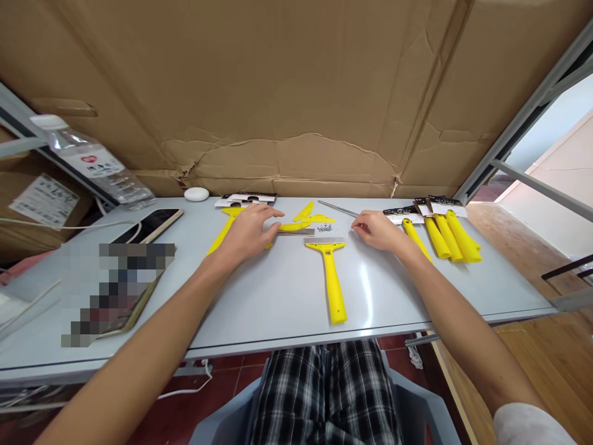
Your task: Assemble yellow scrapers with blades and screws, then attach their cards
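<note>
My left hand (248, 232) rests on the white table (278, 309), open, its fingers over a yellow plastic scraper handle (222, 233) and close to a flat metal blade (296, 231). Yellow plastic pieces (310, 217) lie just beyond those fingers. My right hand (377, 230) holds nothing, with its fingertips beside a small group of screws (325, 227) and a thin steel rod (338, 208). An assembled yellow scraper (331, 278) lies between my hands, its head toward the far side. Another yellow handle (414, 238) lies by my right hand, and several more (449, 238) lie to its right, next to printed packaging cards (440, 207).
A smartphone (152, 225), a blurred object (115, 293), a white cable and a plastic water bottle (88, 161) lie at the table's left. More packaging cards (245, 199) and a small white round object (196, 194) sit at the far edge, against a large cardboard sheet (278, 93).
</note>
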Demonstrator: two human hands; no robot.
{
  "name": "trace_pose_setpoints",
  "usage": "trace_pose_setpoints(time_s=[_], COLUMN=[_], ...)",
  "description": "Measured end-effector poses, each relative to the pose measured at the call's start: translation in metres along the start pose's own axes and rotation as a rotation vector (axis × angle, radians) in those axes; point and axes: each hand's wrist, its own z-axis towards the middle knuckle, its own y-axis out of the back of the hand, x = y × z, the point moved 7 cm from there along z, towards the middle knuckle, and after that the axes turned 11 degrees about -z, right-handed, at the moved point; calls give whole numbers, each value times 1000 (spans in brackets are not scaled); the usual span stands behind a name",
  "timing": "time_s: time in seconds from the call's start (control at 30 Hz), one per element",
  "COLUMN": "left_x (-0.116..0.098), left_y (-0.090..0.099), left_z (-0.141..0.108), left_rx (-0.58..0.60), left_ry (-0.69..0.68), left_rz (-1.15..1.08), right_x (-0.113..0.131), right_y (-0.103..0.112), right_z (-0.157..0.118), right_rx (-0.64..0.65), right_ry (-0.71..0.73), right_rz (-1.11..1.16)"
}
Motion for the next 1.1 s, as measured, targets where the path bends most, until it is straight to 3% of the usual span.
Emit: trace_pose_setpoints(time_s=[0.2,0.4,0.6,0.9,1.1], left_x=[29,14,9,3,-13], left_y=[-2,-11,-20,-11,3], left_z=[0,-1,-1,1,-1], left_rx=[108,186,256,161,-48], left_ry=[81,-15,-24,50,172], left_rz=[49,-103,-28,-59,-307], right_x=[-7,-8,-8,-7,15], right_y=[-2,-1,2,2,16], right_z=[1,0,-2,-2,-1], right_rx=[27,47,59,57,-121], right_ry=[-27,-36,-56,-53,6], right_rz=[-43,-45,-27,-31,82])
